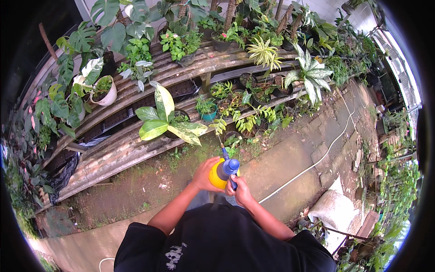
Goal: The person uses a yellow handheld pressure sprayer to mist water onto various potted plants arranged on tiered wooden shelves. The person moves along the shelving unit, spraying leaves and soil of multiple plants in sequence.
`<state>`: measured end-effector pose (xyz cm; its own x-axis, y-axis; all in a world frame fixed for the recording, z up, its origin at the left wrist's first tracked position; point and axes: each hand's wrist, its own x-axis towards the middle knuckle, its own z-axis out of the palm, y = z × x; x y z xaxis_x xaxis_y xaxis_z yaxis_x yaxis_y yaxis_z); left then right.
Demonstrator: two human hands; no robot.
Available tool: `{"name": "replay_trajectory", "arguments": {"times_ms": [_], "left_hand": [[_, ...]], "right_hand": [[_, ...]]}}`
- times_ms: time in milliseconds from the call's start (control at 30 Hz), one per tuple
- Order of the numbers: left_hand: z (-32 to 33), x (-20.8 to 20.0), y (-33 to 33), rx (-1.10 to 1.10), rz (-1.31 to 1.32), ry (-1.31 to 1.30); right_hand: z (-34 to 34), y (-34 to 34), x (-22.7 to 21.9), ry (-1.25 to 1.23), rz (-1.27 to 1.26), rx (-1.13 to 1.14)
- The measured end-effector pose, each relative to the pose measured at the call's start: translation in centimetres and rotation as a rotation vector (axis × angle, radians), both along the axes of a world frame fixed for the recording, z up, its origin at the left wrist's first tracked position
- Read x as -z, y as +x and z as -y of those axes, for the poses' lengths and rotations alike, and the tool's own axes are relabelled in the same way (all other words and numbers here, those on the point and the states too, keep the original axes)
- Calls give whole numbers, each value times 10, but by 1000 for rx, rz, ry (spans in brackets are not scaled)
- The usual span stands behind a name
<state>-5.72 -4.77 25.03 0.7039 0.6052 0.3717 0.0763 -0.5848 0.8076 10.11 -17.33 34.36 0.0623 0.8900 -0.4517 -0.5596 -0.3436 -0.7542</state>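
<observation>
Yellow-and-blue spray bottle (221,171) just below centre, 6 o'clock, nozzle toward 12. Left hand (206,176) cupped against yellow tank; right hand (240,190) curled round blue handle. Weathered tiered bench (106,170) with potted plants, 9 to 1 o'clock. Dirt-stained path (283,158); pale hose (308,169), white sack (334,211) at 4.
</observation>
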Motion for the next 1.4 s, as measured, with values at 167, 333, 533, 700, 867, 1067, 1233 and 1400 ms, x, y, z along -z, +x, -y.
{"name": "replay_trajectory", "arguments": {"times_ms": [167,333,533,700,867,1067,1233,1400], "left_hand": [[5,-11,31,152,-378,-73],[13,34,49,292,-634,-309],[35,104,139,14,-439,-1537],[62,64,260,-18,-169,-1876],[70,79,335,-98,78,-2017],[65,33,358,-138,159,-2004],[47,73,326,380,562,-2160],[16,-7,355,-94,-77,-1961]], "right_hand": [[-4,30,7,-219,-95,142],[16,72,29,-263,-109,206],[20,169,26,-306,-112,65],[8,254,19,-299,-85,-29],[-15,321,23,-306,-77,-89],[-35,355,29,-308,-95,-240],[-49,343,47,-300,-171,-233],[-51,343,50,-315,-169,-98]]}}
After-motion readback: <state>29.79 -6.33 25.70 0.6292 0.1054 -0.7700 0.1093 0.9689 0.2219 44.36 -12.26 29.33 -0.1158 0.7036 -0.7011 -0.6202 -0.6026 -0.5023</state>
